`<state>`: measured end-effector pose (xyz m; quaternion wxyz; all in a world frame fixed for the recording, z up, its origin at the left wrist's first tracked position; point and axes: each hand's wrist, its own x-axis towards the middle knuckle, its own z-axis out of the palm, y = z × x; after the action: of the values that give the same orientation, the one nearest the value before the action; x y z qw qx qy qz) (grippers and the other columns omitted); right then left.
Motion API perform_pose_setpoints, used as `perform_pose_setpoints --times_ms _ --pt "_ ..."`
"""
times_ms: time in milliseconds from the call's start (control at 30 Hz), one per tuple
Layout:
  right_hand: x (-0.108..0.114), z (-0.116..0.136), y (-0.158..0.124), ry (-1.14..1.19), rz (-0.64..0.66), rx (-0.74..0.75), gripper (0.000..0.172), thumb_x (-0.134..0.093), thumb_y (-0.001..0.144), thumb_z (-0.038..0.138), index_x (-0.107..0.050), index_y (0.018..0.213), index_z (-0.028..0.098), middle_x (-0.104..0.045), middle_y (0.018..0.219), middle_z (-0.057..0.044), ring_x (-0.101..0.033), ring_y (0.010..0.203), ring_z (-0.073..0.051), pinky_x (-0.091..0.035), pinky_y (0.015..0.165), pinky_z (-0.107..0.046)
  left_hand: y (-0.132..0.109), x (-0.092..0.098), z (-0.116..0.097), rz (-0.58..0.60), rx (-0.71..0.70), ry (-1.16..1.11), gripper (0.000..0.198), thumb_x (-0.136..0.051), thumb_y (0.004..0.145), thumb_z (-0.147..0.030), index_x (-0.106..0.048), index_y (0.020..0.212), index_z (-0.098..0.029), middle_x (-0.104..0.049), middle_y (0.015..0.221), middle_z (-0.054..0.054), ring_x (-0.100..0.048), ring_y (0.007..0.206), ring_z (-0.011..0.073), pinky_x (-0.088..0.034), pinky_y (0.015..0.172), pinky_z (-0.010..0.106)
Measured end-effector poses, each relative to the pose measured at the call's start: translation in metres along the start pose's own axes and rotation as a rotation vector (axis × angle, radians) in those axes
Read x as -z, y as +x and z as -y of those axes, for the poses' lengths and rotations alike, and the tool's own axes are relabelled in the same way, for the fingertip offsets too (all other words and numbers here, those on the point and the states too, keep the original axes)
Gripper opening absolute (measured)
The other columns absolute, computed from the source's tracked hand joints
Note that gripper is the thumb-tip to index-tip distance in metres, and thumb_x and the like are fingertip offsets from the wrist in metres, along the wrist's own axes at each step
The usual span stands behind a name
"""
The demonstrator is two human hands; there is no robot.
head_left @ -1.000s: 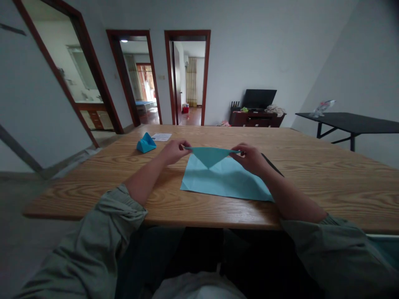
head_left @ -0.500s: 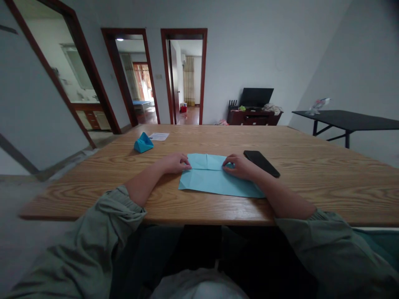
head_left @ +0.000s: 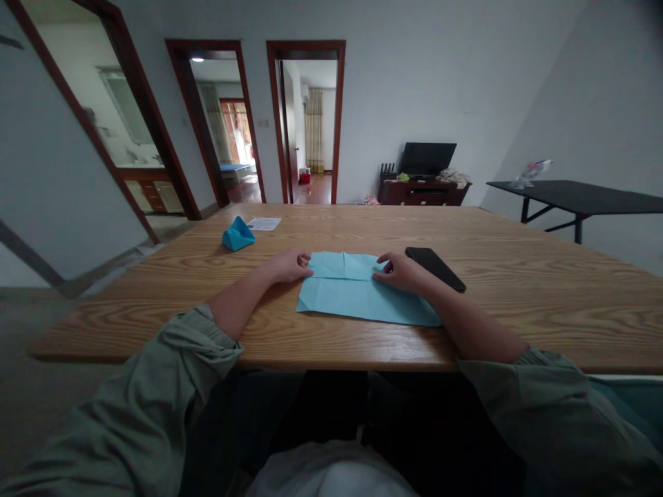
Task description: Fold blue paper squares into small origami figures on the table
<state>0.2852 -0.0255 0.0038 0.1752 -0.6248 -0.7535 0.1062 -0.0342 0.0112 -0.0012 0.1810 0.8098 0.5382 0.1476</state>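
Note:
A creased sheet of light-blue paper (head_left: 357,295) lies on the wooden table in front of me, with a fold line across it and a short upright crease near its far edge. My left hand (head_left: 293,266) is at the sheet's left edge, fingers curled and closed on that edge. Over the right part of the paper is my right hand (head_left: 402,272), its bent thumb and forefinger a little apart. The right hand and forearm hide part of the sheet's right side.
A blue folded paper shape (head_left: 238,235) stands at the table's far left, beside a white printed card (head_left: 264,223). Right of my right hand lies a black phone-like slab (head_left: 436,268). The wooden table's (head_left: 331,348) near edge is just before my lap.
My left hand has shifted slightly left and my right hand slightly right, moving apart. The fingers of the right hand look a bit more lifted. The paper stays in place.

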Motion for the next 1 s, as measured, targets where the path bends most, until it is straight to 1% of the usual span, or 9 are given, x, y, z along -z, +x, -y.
perform_pose_setpoints --times_ms 100,200,267,400,567,700,800,900,1000 --pt "0.003 -0.002 0.0 0.025 0.05 0.026 0.032 -0.067 0.073 0.038 -0.067 0.096 0.015 -0.067 0.081 -0.006 -0.059 0.07 -0.016 -0.043 0.062 -0.025 0.0 0.0 -0.001 0.028 0.007 0.007 0.048 -0.064 0.071 -0.042 -0.064 0.11 -0.014 -0.067 0.088 0.004 -0.06 0.074 0.0145 -0.042 0.063 0.022" --pt "0.006 -0.006 -0.001 0.063 0.098 0.06 0.027 -0.066 0.073 0.036 -0.068 0.09 0.014 -0.066 0.075 -0.005 -0.058 0.067 -0.015 -0.042 0.058 -0.024 -0.004 0.002 -0.004 0.049 0.024 -0.008 0.04 -0.063 0.072 -0.042 -0.067 0.101 -0.015 -0.069 0.086 0.004 -0.06 0.072 0.0146 -0.042 0.061 0.022" --pt "0.008 -0.008 -0.001 0.069 0.112 0.083 0.026 -0.065 0.073 0.036 -0.069 0.088 0.014 -0.066 0.073 -0.005 -0.057 0.065 -0.014 -0.042 0.056 -0.023 -0.007 0.003 -0.006 0.057 0.023 -0.021 0.036 -0.063 0.072 -0.041 -0.069 0.097 -0.016 -0.07 0.085 0.003 -0.06 0.071 0.0146 -0.042 0.06 0.023" --pt "0.011 -0.009 -0.003 0.028 0.104 0.123 0.025 -0.065 0.073 0.035 -0.072 0.088 0.017 -0.067 0.075 -0.004 -0.057 0.065 -0.014 -0.041 0.057 -0.023 -0.012 0.007 -0.011 0.048 -0.037 0.013 0.029 -0.062 0.073 -0.039 -0.072 0.091 -0.019 -0.071 0.083 0.002 -0.06 0.07 0.0144 -0.041 0.06 0.023" --pt "0.016 -0.003 -0.008 -0.034 0.13 0.165 0.022 -0.062 0.076 0.034 -0.075 0.088 0.02 -0.071 0.078 -0.003 -0.056 0.058 -0.013 -0.04 0.054 -0.023 -0.015 0.012 -0.013 0.082 -0.098 0.089 0.03 -0.062 0.074 -0.04 -0.074 0.093 -0.02 -0.071 0.083 0.002 -0.06 0.068 0.0136 -0.041 0.061 0.023" --pt "0.016 -0.001 -0.01 -0.073 0.077 0.231 0.02 -0.063 0.077 0.031 -0.076 0.088 0.02 -0.072 0.081 -0.004 -0.061 0.065 -0.015 -0.045 0.063 -0.024 -0.015 0.011 -0.015 0.061 -0.194 0.174 0.026 -0.059 0.077 -0.038 -0.075 0.088 -0.022 -0.072 0.09 0.003 -0.062 0.076 0.0157 -0.043 0.071 0.024" --pt "0.013 -0.002 -0.008 -0.067 0.065 0.272 0.019 -0.061 0.077 0.027 -0.076 0.087 0.021 -0.073 0.088 -0.004 -0.064 0.074 -0.017 -0.048 0.07 -0.025 -0.018 0.009 -0.022 0.045 -0.219 0.229 0.024 -0.056 0.079 -0.035 -0.074 0.087 -0.022 -0.072 0.093 0.004 -0.062 0.08 0.017 -0.043 0.075 0.025" --pt "0.011 -0.001 -0.007 -0.059 0.088 0.24 0.019 -0.06 0.078 0.027 -0.075 0.087 0.022 -0.073 0.094 -0.004 -0.065 0.079 -0.019 -0.049 0.074 -0.027 -0.024 0.01 -0.031 0.029 -0.179 0.297 0.025 -0.054 0.08 -0.033 -0.074 0.092 -0.022 -0.072 0.093 0.005 -0.062 0.08 0.018 -0.043 0.073 0.026" --pt "0.011 0.003 -0.009 -0.086 0.096 0.193 0.021 -0.061 0.077 0.029 -0.076 0.089 0.021 -0.073 0.095 -0.005 -0.066 0.079 -0.021 -0.05 0.072 -0.028 -0.031 0.011 -0.041 0.032 -0.174 0.362 0.024 -0.054 0.08 -0.029 -0.074 0.091 -0.022 -0.071 0.091 0.006 -0.062 0.082 0.0194 -0.042 0.075 0.027"
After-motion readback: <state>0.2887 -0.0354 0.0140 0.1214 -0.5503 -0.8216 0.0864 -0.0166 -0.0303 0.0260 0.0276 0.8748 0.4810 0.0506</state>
